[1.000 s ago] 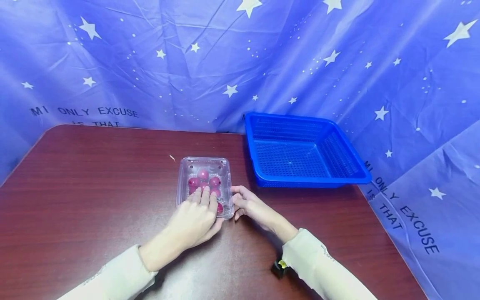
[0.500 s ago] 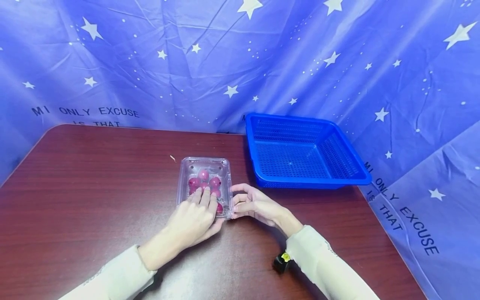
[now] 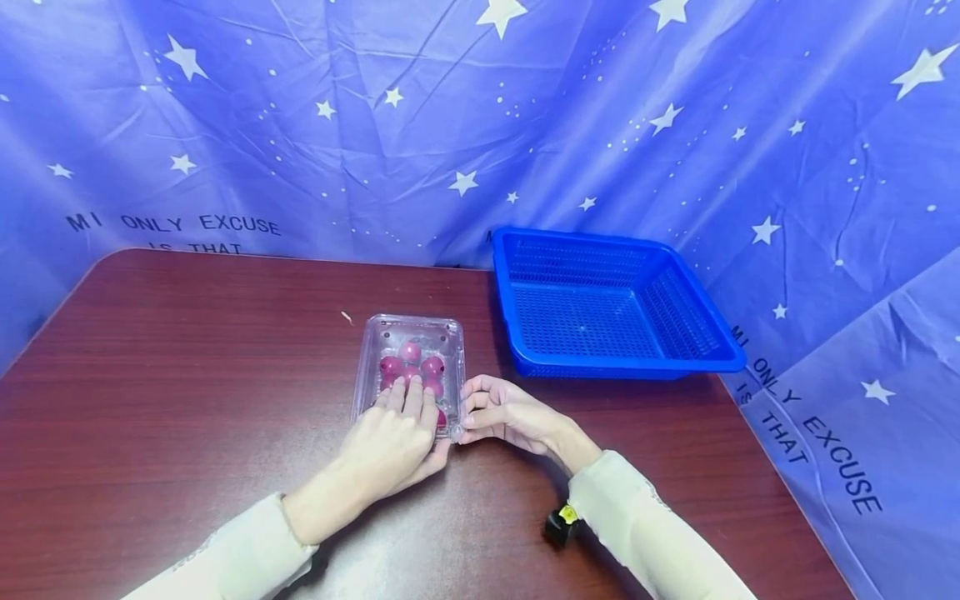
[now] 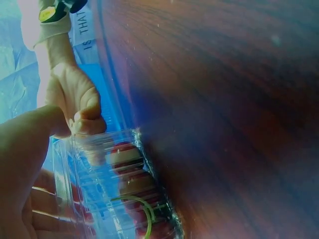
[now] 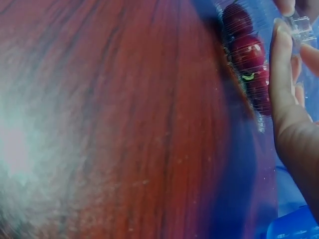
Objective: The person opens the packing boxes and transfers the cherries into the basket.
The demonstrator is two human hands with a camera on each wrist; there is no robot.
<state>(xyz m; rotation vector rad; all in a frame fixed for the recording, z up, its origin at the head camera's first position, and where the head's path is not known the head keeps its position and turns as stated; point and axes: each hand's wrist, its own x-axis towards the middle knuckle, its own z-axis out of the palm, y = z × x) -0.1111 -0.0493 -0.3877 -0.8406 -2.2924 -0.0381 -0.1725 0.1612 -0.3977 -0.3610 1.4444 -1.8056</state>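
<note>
Resting near the middle of the table, a clear, rectangular plastic box [image 3: 412,323] holds a small cluster of round, glossy, dark red fruits [image 3: 410,352]. A thin green strip, perhaps a stem [image 5: 248,76], shows among them in both wrist views. Whether clear plastic lies between the fingers and the fruit is hard to tell, though it seems likely.

The left hand [image 3: 393,442] is spread, its fingers lying nearly straight over the near half of the box and its thumb by the near edge. The right hand [image 3: 517,417] is narrow, its bent fingers and thumb pinching the box at its near right corner, beside a small clear tab [image 5: 301,30].

To handle that corner well, the left palm should bear down lightly and evenly, enough to steady the box without bruising the fruit. The right fingertips do best close to the tab, squeezing along the rim rather than shoving sideways, since such thin plastic would probably flex and slide on the smooth wood.

Beyond the right hand sits a blue, rectangular, perforated plastic basket [image 3: 615,363]. A tiny pale scrap [image 3: 347,317] lies left of the box on the reddish-brown wooden table [image 3: 187,375]; blue star-printed cloth [image 3: 262,117] hangs behind.
</note>
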